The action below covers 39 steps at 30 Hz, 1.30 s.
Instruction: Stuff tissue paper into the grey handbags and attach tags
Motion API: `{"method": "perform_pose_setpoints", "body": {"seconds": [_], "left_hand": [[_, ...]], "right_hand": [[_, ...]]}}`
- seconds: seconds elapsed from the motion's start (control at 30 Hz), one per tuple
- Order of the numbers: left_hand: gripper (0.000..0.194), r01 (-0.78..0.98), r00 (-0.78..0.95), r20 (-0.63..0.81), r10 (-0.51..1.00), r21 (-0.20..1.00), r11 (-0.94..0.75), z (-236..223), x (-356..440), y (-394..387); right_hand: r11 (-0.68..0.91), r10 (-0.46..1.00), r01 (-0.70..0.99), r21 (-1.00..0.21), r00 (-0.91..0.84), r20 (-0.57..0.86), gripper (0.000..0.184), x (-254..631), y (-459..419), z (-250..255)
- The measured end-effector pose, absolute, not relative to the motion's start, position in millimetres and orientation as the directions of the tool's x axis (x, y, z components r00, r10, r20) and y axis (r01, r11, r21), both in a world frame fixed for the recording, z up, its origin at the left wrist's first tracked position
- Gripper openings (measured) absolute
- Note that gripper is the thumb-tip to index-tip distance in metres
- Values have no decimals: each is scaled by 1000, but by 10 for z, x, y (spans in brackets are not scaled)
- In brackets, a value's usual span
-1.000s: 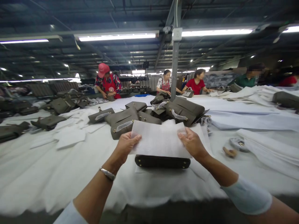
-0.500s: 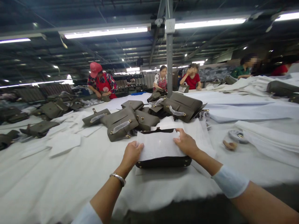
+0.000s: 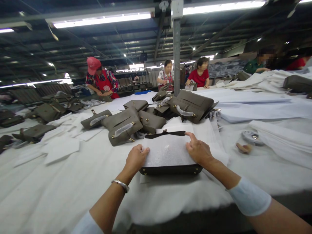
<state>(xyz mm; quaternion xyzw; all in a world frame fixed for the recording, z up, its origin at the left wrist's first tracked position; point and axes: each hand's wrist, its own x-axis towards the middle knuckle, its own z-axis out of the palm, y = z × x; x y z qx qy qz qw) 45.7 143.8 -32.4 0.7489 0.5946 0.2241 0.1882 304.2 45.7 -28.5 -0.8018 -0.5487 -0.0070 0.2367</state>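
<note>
In front of me on the covered table lies a dark handbag [image 3: 172, 170], its base with small metal studs turned towards me. A white sheet [image 3: 168, 152] covers most of its upper face, and the dark far edge shows beyond it. My left hand [image 3: 136, 159] is closed on the bag's left side, with the thumb at the sheet's edge. At the right side, my right hand [image 3: 200, 152] grips bag and sheet, its index finger reaching to the far corner. The fingers under the bag are hidden. More white sheets [image 3: 179, 125] lie just behind it.
Beyond my hands is a pile of olive-grey handbags [image 3: 125, 125] with wrapped handles. White sheets [image 3: 62, 149] lie to the left; long white material [image 3: 280, 139] and a wrapped roll [image 3: 252, 138] are at right. A post [image 3: 176, 58] rises behind the pile. Several co-workers [image 3: 102, 79] stand across the table.
The sheet lies flatter and lower over the bag, and more of the bag's far edge shows. My hands have moved slightly apart, still on its sides. The view has shifted a little.
</note>
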Motion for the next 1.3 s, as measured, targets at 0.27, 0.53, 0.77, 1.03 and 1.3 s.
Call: {"method": "perform_pose_setpoints", "body": {"seconds": [0.27,0.53,0.77,1.03,1.3], "left_hand": [[28,891,141,90,986,423,-166,-208,529,1355],[54,670,668,530,522,-124,-732,-136,573,1233],[52,419,897,252,364,-217,-882,-22,576,1243],[50,354,928,239,287,-318,-880,-79,491,1213],[49,273,961,72,268,-421,-865,49,584,1207]], "right_hand": [[-299,911,921,-250,353,214,34,3022,388,-263],[148,737,926,348,-338,585,48,2961,471,-311],[468,574,799,377,-599,558,36,3073,466,-330],[564,508,735,377,-668,544,37,3058,336,-251],[613,513,704,359,-700,496,35,3068,410,-289]]}}
